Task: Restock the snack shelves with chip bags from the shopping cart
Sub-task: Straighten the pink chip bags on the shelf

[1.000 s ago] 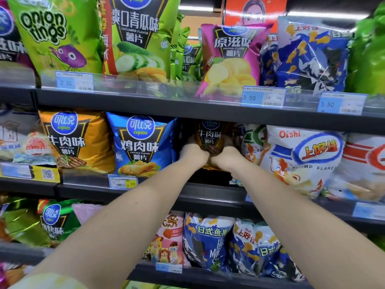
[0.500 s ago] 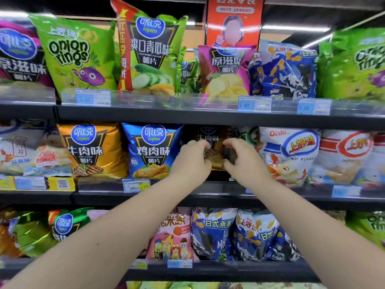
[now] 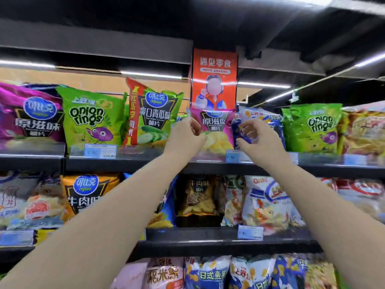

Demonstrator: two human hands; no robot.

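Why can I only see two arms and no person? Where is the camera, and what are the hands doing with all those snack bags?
The camera sits on the person's head, so you see what they see: their own two arms reaching out. This head view is the only one.

In front is a shop shelf packed with snack bags. The left hand and the right hand are up at the top row, one on each side of a pink chip bag. Their fingers are curled close to it, but the picture is blurry, so I cannot tell whether they grip it.

To the left of it stand a green cucumber chip bag and an onion rings bag. A blue bag is partly behind the right hand. An orange sign hangs above.
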